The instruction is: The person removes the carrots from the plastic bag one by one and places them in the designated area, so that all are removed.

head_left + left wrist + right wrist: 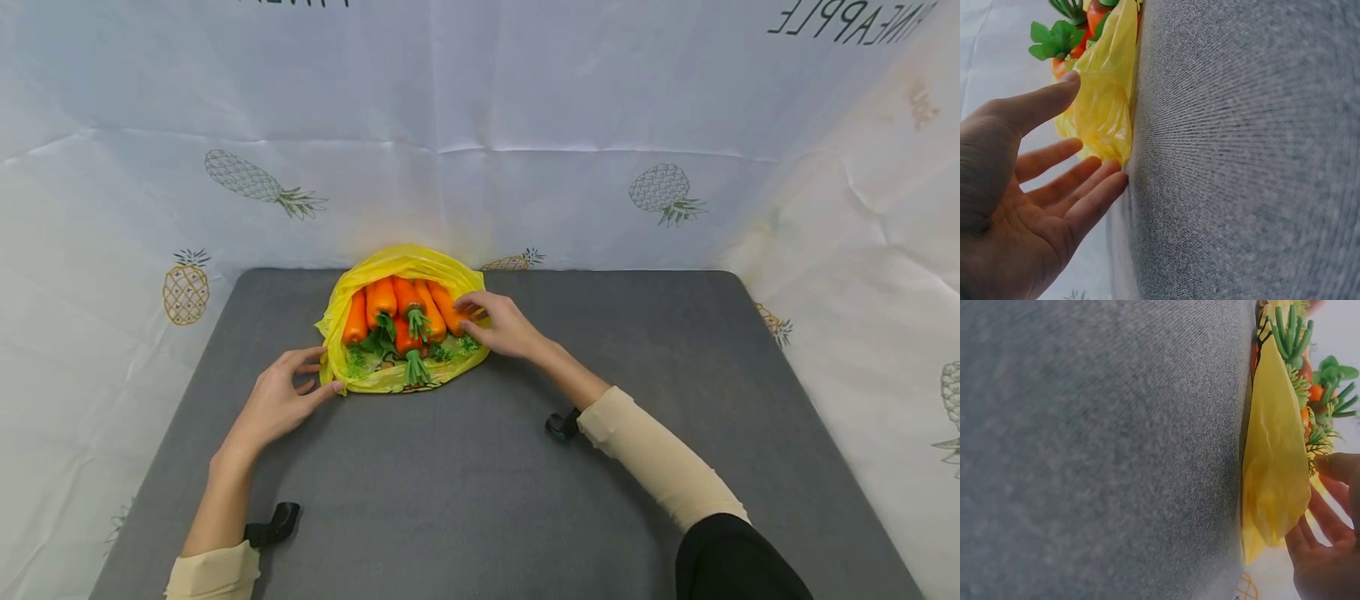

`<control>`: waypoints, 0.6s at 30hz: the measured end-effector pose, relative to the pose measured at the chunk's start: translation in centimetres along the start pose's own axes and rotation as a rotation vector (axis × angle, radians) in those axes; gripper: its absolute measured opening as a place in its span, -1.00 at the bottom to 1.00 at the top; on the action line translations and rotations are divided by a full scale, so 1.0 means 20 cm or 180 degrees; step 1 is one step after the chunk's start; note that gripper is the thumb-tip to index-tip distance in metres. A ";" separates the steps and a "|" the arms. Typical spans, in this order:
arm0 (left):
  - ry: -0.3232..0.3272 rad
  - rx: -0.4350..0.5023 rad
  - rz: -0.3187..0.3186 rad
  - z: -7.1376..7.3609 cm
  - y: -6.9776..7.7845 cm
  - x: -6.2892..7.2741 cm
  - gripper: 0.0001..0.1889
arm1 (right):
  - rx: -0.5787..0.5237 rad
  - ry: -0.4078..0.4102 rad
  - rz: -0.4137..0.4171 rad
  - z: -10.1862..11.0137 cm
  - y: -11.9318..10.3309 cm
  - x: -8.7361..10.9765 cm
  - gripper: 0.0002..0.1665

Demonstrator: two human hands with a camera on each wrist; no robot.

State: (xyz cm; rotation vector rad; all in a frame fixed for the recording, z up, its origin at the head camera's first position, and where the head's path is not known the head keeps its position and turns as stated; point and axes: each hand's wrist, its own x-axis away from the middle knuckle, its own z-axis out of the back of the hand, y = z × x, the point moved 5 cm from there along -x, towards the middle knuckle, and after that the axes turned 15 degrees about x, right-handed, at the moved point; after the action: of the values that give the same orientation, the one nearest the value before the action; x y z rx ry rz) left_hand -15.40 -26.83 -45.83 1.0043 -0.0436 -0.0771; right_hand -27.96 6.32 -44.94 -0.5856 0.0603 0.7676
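Note:
A yellow plastic bag (408,257) lies at the far side of the table, its mouth facing me. Inside are several orange carrots (381,298) with green tops, some leafy greenery among them. My left hand (283,393) is at the bag's left side, fingers loosely extended; in the left wrist view its fingertips (1110,181) reach the yellow plastic low down, thumb apart from them. On the right side, my right hand (504,323) has its fingers spread at the bag's rim beside the rightmost carrot (444,304). Whether it touches that carrot I cannot tell.
The dark grey table (465,500) ends just behind the bag, where a white cloth (480,200) printed with pineapples hangs. Black wrist mounts (273,525) stick out from both forearms above the tabletop.

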 end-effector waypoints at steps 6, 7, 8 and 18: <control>-0.0033 0.0040 0.0047 0.00 0.01 -0.01 -0.26 | 0.0029 -0.0044 -0.0070 -0.01 0.01 -0.02 -0.60; -0.0037 0.0042 0.0048 0.00 0.01 -0.01 -0.26 | 0.0033 -0.0057 -0.0091 -0.01 0.01 -0.02 -0.60; -0.0039 0.0045 0.0050 0.00 0.01 -0.01 -0.26 | 0.0043 -0.0067 -0.0113 -0.01 0.01 -0.02 -0.60; -0.0024 0.0029 0.0034 0.00 0.01 0.00 -0.27 | 0.0039 -0.0112 -0.0248 -0.04 0.03 -0.04 -0.52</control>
State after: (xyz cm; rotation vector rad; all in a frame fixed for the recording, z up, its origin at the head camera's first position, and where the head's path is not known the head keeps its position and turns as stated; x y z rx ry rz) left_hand -15.44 -26.79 -45.72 1.0129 -0.0562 -0.0711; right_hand -28.80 5.76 -45.71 -0.5597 0.0096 0.7011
